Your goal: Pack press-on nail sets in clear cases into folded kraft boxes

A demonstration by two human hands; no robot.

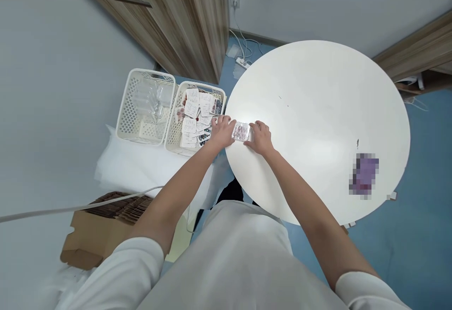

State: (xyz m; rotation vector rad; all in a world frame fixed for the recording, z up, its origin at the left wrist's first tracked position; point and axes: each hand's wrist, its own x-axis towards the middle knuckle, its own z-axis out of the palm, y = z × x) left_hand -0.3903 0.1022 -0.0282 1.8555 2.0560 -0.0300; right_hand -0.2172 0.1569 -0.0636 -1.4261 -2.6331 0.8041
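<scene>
White and round, the desk [318, 93] stands before a person whose hands meet near its left edge. From where I stand, the left hand [223, 132] is half curled on one side of a clear packet [241, 131], and the right hand [260, 138], thumb and fingers a little apart, grips the other; whether the packet touches the desktop I can't tell. Just left sits a cream basket [172, 136] of printed cards [190, 126], then another basket [124, 122] holding clear plastic [158, 96]. Well to the right lies a blurred purple thing [365, 173]. Farther back rises a wooden cabinet [197, 18], near a wall socket [235, 0].
</scene>
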